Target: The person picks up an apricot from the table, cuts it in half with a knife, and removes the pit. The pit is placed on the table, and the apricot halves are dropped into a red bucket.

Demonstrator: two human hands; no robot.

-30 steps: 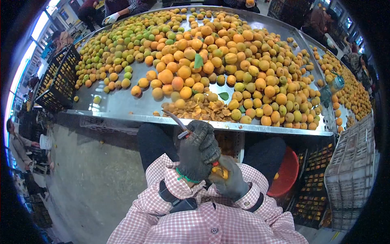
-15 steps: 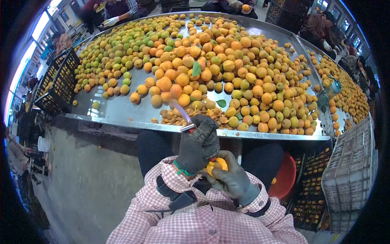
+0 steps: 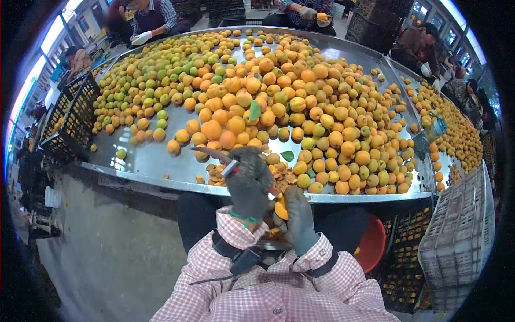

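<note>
My left hand (image 3: 249, 174), in a dark glove and smeared by motion, is closed on a knife (image 3: 230, 167). The knife's curved blade points up and left over the table's front edge. Just right of it is my right hand (image 3: 299, 217), gloved in grey, with its fingers round a cut orange fruit (image 3: 280, 209). The hidden side of that fruit cannot be made out. Brown peelings (image 3: 281, 174) lie on the metal table (image 3: 155, 181) behind my hands. A large heap of orange, yellow and green fruits (image 3: 343, 118) covers much of the table.
A black crate (image 3: 70, 121) stands at the table's left end. To the lower right are a red basin (image 3: 371, 244), black crates of fruit (image 3: 405, 257) and a pale crate (image 3: 456, 241). A bottle (image 3: 435, 130) lies at the right edge. Several people work around the tables.
Both hands have moved up toward the table edge, the right with the cut fruit. The knife blade has swung left, and the view has shifted slightly.
</note>
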